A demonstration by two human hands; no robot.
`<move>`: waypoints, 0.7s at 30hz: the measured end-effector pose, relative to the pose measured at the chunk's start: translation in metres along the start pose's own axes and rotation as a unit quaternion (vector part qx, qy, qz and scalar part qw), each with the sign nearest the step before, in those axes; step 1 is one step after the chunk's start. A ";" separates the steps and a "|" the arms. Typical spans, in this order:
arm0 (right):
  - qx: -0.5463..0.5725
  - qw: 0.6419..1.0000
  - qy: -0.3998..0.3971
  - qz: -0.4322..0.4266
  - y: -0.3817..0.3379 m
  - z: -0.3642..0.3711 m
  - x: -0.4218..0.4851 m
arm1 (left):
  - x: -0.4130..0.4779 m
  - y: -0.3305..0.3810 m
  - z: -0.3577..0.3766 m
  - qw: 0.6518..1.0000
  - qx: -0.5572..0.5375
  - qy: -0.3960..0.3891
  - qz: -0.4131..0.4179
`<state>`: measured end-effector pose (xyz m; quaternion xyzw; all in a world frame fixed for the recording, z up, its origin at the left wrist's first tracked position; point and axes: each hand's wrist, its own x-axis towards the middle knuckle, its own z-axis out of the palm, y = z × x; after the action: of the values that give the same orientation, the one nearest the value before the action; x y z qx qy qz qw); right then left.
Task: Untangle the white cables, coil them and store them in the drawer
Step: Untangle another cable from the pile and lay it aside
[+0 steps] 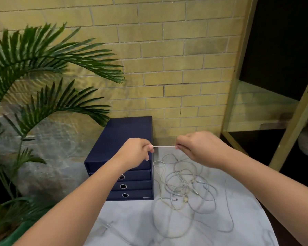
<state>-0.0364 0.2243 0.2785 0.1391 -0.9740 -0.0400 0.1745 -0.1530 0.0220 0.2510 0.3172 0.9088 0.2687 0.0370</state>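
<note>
A tangle of white cables (183,189) lies on the round marbled table (132,222), right of a dark blue drawer unit (126,134). The unit has several stacked drawers; its top drawer slot looks open behind my left wrist. Both hands are raised above the table's far side. My left hand (137,150) and my right hand (197,146) each pinch one end of a short, taut stretch of white cable (164,147) held level between them. More of that cable hangs from my left hand down into the tangle.
A brick wall stands directly behind the table. A large palm plant (43,71) in a green pot fills the left side. A wooden shelf frame (274,107) stands at the right. One cable loop trails toward the table's near right edge.
</note>
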 end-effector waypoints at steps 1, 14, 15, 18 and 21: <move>-0.010 0.999 -0.015 0.027 0.001 0.002 -0.001 | -0.002 -0.004 -0.002 1.000 -0.010 -0.003 -0.002; 0.280 0.936 -0.011 0.213 0.019 0.000 0.010 | -0.007 -0.028 -0.007 0.995 -0.095 -0.004 0.019; 0.273 0.938 -0.008 0.212 0.019 -0.001 0.011 | -0.007 -0.028 -0.005 0.996 -0.093 -0.005 0.014; 0.223 0.953 0.017 0.203 0.024 -0.001 0.014 | -0.009 -0.025 -0.004 0.996 -0.087 -0.008 0.015; 0.171 0.963 0.043 0.202 0.030 0.003 0.013 | -0.011 -0.021 -0.005 0.996 -0.080 -0.002 0.025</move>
<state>-0.0571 0.2495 0.2841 -0.0312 -0.9658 0.1691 0.1940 -0.1573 -0.0002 0.2438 0.3368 0.8758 0.3409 0.0575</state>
